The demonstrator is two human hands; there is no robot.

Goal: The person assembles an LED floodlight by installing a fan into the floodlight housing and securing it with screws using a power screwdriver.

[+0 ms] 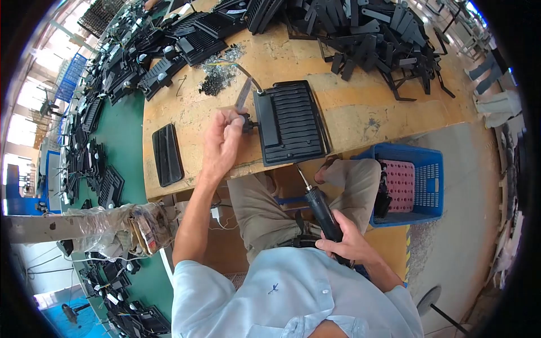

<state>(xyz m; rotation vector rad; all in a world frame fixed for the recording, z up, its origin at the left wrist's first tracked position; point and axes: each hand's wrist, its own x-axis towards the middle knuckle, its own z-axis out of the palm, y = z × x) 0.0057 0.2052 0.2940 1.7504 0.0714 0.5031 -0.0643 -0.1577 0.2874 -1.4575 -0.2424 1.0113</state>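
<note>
- Left hand [222, 143]: fingers closed, pinching small black fitting [247, 123] against left edge of housing [290, 123].
- Housing lies flat near front edge of wooden surface [360, 107].
- Right hand [350, 243]: fingers wrapped tight round electric screwdriver [322, 211], bit up, tip just below housing's near edge.
- Judgement: press fitting square, bring bit in straight, not slanted.
- Housing: matte black, finned, rectangular.
- Thin grey metal strip [243, 93] stands beside fitting.
- Loose dark screws [217, 79] heaped behind.
- Surface: worn, scuffed.

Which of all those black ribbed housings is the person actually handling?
The housing lying alone at the bench's near edge; the left hand pinches its side. The others lie untouched further back.
</note>
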